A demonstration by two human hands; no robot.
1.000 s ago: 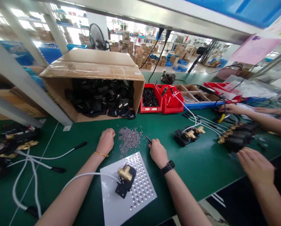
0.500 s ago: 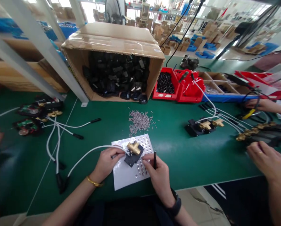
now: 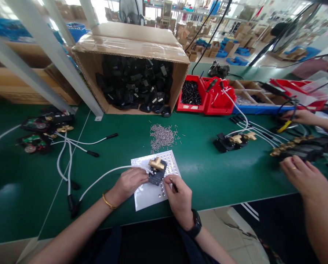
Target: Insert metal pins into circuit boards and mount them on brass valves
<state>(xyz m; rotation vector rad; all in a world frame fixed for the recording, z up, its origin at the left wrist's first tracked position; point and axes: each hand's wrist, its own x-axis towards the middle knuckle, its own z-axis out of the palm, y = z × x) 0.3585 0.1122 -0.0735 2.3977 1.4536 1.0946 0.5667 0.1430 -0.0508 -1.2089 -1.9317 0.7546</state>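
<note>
A black plastic housing [image 3: 155,178] with a brass tee fitting [image 3: 156,164] on top lies over a white sheet [image 3: 144,201]. My left hand [image 3: 134,179] grips its left side, fingers closed, beside the spot where a white cable [image 3: 106,173] enters. On the right, my right hand [image 3: 178,194] is closed around a slim black tool [image 3: 174,186], with thumb and fingertips at the housing's lower right edge. The tool's tip is hidden, so its kind is unclear. Rows of small shiny round pieces [image 3: 172,168] dot the sheet's right part.
Small metal pins [image 3: 161,136] are heaped behind the sheet. A cardboard box [image 3: 131,40] of black housings stands behind them, red bins [image 3: 192,107] to its right. Opened units with cables [image 3: 34,143] lie left. At right, a co-worker's hand [image 3: 304,176] is by brass-fitted units [image 3: 296,148].
The housing has turned a little between my hands. The slim tool has tipped from upright to slanted in my right hand. A co-worker's hand at the far left has left the view.
</note>
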